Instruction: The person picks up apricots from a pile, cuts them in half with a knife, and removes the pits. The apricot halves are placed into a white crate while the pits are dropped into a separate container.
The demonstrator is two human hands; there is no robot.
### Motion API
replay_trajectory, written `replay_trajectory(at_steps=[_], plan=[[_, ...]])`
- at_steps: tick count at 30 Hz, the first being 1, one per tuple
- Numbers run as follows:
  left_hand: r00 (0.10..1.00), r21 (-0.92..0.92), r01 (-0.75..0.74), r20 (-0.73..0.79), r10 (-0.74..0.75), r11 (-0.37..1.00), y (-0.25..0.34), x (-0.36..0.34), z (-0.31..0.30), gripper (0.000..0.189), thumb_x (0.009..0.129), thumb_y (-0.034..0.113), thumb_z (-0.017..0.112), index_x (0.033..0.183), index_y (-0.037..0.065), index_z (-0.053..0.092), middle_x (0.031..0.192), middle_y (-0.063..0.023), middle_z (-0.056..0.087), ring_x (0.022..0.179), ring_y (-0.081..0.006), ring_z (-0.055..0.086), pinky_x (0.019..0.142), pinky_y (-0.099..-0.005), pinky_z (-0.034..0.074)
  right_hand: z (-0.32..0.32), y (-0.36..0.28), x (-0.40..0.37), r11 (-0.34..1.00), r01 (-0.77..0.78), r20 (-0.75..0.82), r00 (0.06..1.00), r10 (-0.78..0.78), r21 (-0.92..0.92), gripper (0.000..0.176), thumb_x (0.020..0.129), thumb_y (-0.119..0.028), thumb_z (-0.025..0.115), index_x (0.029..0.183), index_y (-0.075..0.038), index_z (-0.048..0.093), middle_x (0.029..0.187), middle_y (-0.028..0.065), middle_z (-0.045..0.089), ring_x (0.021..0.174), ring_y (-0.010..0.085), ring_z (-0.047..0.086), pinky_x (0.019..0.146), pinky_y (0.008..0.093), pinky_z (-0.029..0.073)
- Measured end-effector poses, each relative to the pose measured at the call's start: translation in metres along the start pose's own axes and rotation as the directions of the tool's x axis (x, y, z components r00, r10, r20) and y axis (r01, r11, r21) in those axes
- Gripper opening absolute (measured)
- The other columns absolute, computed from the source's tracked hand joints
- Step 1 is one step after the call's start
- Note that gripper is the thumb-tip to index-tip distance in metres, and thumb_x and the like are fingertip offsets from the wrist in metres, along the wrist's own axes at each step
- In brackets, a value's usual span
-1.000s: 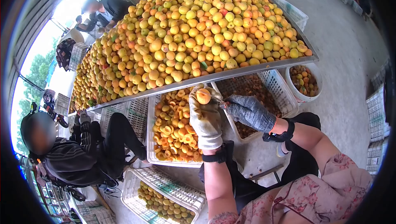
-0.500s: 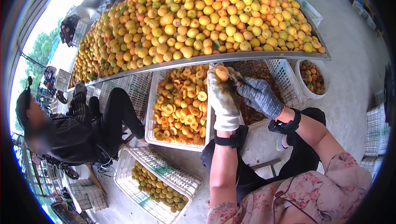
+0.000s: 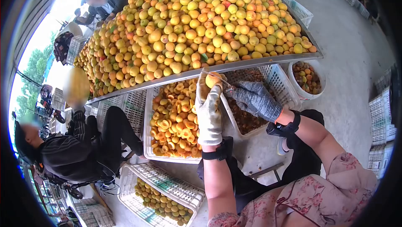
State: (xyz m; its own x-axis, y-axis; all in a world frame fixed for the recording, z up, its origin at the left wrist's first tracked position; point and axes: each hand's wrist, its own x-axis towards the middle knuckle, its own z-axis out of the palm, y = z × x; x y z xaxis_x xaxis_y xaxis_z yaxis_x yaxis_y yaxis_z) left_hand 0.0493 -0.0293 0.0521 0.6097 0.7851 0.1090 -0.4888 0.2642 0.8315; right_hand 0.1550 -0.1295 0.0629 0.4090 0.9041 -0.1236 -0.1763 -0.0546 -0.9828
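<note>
My left hand (image 3: 209,116), in a white glove, grips a whole-looking orange apricot (image 3: 212,80) at its fingertips, just below the metal table edge. My right hand (image 3: 256,99), in a grey knit glove, is closed around a knife whose thin blade (image 3: 226,84) reaches across to the apricot. The knife's handle is hidden in the glove. Left of my left hand, apricot halves (image 3: 173,120) fill a white crate (image 3: 148,143). Below my right hand stands another white crate (image 3: 287,85) with dark brown bits, probably pits, in it.
A large heap of apricots (image 3: 197,26) covers the metal-edged table (image 3: 251,61). A white bucket (image 3: 312,95) of fruit stands at right. Near my feet is a crate (image 3: 194,195) with greenish fruit. A person in black (image 3: 67,156) sits at left; another person (image 3: 111,3) is behind the heap.
My view has shifted, and both hands appear further left and slightly lower. The apricot is still in my left hand, with the blade at it. The seated person's hand is raised near the heap.
</note>
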Motion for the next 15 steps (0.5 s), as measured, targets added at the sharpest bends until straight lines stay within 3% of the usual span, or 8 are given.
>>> replay_trajectory(at_steps=[2,4,6,7,9,10,14,15], plan=[[1.000,0.003,-0.029,-0.008,0.029,1.000,-0.006,0.004,0.003,0.034,0.093,0.013,0.052,0.124,-0.001,0.048,0.107,-0.0079,0.058,0.099,-0.0149,0.056,0.090,-0.0275,0.044,0.004,0.002,0.003,0.998,0.052,-0.019,0.998,-0.052,-0.032,0.021,0.092,-0.024,0.060,0.097,-0.004,0.064,0.064,-0.0061,0.050,0.056,0.0022,0.043,0.048,0.0181,0.034],[0.987,-0.207,-0.087,0.112,0.111,0.975,-0.024,0.010,-0.003,0.031,0.097,0.026,0.047,0.115,0.001,0.052,0.100,-0.0118,0.061,0.094,-0.0225,0.059,0.087,-0.0354,0.046,0.008,0.017,0.010,0.992,0.101,-0.031,0.994,-0.104,-0.069,0.020,0.091,-0.025,0.060,0.095,-0.006,0.065,0.062,-0.0057,0.050,0.054,0.0032,0.043,0.046,0.0186,0.033],[0.999,-0.453,0.037,-0.005,-0.044,0.890,-0.039,0.008,-0.002,0.035,0.099,0.035,0.041,0.106,0.003,0.053,0.096,-0.0121,0.061,0.088,-0.0223,0.058,0.084,-0.0363,0.047,0.014,0.043,0.024,0.877,0.409,-0.088,0.893,-0.442,-0.250,0.018,0.092,-0.023,0.059,0.095,-0.006,0.064,0.063,-0.0065,0.050,0.054,0.0029,0.042,0.047,0.0182,0.033],[0.997,-0.498,0.064,-0.001,-0.074,0.865,-0.038,0.008,-0.002,0.038,0.099,0.037,0.039,0.108,0.003,0.053,0.096,-0.0115,0.061,0.087,-0.0216,0.058,0.083,-0.0359,0.047,0.012,0.043,0.023,0.876,0.414,-0.082,0.892,-0.445,-0.247,0.018,0.092,-0.023,0.059,0.095,-0.006,0.064,0.063,-0.0065,0.050,0.054,0.0029,0.042,0.047,0.0182,0.033],[0.997,-0.310,0.042,-0.043,-0.058,0.950,-0.041,0.016,-0.014,0.037,0.099,0.036,0.040,0.110,0.003,0.052,0.095,-0.0109,0.061,0.086,-0.0208,0.058,0.082,-0.0352,0.047,0.009,0.023,0.012,0.995,0.024,-0.059,0.998,-0.030,-0.093,0.024,0.092,-0.019,0.058,0.103,0.002,0.063,0.070,-0.0001,0.058,0.064,0.0065,0.048,0.057,0.0259,0.042],[0.996,-0.112,0.024,-0.080,-0.033,0.993,-0.042,0.022,-0.016,0.036,0.099,0.035,0.041,0.112,0.003,0.052,0.095,-0.0103,0.061,0.085,-0.0200,0.057,0.081,-0.0345,0.047,0.006,0.028,0.015,0.963,0.154,-0.063,0.983,-0.172,-0.221,0.024,0.092,-0.019,0.058,0.102,0.002,0.063,0.072,0.0023,0.061,0.066,0.0084,0.050,0.060,0.0280,0.043],[0.995,-0.187,-0.101,-0.014,0.100,0.977,-0.036,0.021,-0.006,0.026,0.099,0.027,0.043,0.103,0.003,0.054,0.089,-0.0070,0.059,0.083,-0.0162,0.055,0.077,-0.0305,0.045,0.004,0.031,0.016,0.990,0.035,-0.069,0.997,-0.044,-0.137,0.023,0.091,-0.019,0.059,0.100,0.001,0.063,0.071,0.0041,0.060,0.066,0.0077,0.049,0.060,0.0273,0.044],[0.994,-0.197,-0.107,-0.005,0.109,0.975,-0.035,0.022,-0.006,0.025,0.099,0.024,0.043,0.095,0.003,0.055,0.087,-0.0059,0.058,0.082,-0.0148,0.054,0.075,-0.0293,0.044,0.004,0.034,0.015,0.945,0.157,-0.081,0.979,-0.188,-0.288,0.023,0.091,-0.019,0.059,0.100,0.001,0.063,0.072,0.0066,0.061,0.066,0.0094,0.052,0.062,0.0286,0.044]])
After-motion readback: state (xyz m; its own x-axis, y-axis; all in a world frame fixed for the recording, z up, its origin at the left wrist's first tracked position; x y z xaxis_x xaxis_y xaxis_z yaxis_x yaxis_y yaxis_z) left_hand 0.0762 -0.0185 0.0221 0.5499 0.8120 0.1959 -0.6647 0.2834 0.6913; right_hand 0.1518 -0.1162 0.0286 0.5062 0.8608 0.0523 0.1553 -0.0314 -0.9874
